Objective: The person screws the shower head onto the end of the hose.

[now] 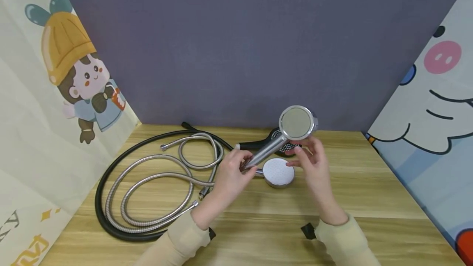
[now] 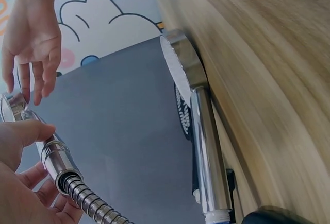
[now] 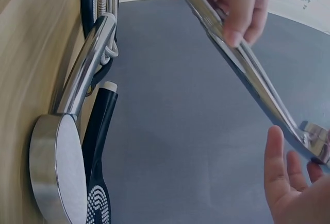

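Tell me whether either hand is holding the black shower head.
No, the right wrist view shows the black shower head apart from both the left hand and right hand.

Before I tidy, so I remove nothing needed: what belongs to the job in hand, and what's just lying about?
Job in hand:
chrome showerhead with round grey face, in the left hand
ribbed silver metal hose joined to its handle

Apparently lying about:
black showerhead with white-dotted face
chrome showerhead with white round face
coiled black hose
thin grey looped metal hose
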A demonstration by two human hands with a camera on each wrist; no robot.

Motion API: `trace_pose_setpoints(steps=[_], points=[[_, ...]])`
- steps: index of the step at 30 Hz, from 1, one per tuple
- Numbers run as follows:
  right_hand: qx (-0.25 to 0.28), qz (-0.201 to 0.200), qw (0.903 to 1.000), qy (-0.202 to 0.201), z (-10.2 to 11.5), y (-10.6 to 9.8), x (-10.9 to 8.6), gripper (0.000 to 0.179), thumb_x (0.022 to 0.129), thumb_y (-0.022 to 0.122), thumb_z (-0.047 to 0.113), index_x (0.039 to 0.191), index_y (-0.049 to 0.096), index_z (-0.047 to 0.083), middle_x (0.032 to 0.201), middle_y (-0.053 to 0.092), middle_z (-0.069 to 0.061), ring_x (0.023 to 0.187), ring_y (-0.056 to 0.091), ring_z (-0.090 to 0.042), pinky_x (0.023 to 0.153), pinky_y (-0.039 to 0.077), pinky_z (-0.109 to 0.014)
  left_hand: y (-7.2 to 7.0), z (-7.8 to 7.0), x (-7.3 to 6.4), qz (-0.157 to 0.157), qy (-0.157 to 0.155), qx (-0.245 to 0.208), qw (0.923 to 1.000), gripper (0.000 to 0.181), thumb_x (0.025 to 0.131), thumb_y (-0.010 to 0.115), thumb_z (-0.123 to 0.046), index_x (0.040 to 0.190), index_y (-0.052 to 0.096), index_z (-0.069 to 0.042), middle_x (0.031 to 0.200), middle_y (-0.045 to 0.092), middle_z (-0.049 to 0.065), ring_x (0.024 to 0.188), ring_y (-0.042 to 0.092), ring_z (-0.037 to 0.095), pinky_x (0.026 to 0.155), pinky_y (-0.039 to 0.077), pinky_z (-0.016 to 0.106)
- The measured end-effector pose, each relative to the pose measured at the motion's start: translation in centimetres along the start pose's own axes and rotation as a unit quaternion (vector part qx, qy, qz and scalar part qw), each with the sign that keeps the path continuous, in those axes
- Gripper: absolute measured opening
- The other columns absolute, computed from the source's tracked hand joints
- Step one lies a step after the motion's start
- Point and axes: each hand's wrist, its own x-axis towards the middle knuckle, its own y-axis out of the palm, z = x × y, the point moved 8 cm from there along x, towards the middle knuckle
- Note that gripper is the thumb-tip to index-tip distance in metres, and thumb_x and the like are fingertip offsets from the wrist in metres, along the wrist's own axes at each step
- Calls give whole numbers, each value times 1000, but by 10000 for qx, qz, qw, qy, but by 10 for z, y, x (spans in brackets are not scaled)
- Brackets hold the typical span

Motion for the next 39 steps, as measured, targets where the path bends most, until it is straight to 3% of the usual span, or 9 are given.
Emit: trace_pose_setpoints(steps=[7, 21, 31, 39], points=[[-183, 53, 9991, 390, 2, -4, 0, 14, 99, 46, 10, 109, 56, 9, 102, 61, -5, 82, 66, -15, 60, 57, -34, -5, 6, -5, -53, 17, 65, 10000, 31, 69, 82, -15, 96, 67, -12, 85, 63, -2, 72, 53, 12, 62, 44, 23], [-296, 569, 9973, 371, 5, -6, -8, 20, 100, 40, 8, 101, 61, 7, 90, 67, -4, 80, 66, -20, 58, 57, -35, -13, 13, -11, 118, 99, 216, 9996, 31, 70, 81, -11, 98, 68, -12, 89, 65, -2, 79, 54, 13, 67, 45, 26], [-385, 1157, 9913, 488, 4, -10, -16, 24, 100, 40, 3, 112, 60, 6, 93, 67, -3, 82, 66, -18, 62, 57, -33, -14, 14, -12, 396, 329, 338, 9981, 34, 68, 81, -9, 99, 68, -10, 93, 65, 0, 84, 56, 14, 71, 50, 27], [-207, 1398, 9891, 422, 1, -19, -20, 36, 96, 42, -6, 130, 46, 7, 106, 63, -3, 85, 65, -17, 63, 58, -35, -16, 14, -14, 460, 555, 448, 9964, 33, 68, 80, -9, 99, 68, -11, 94, 64, 1, 83, 56, 15, 70, 51, 28]])
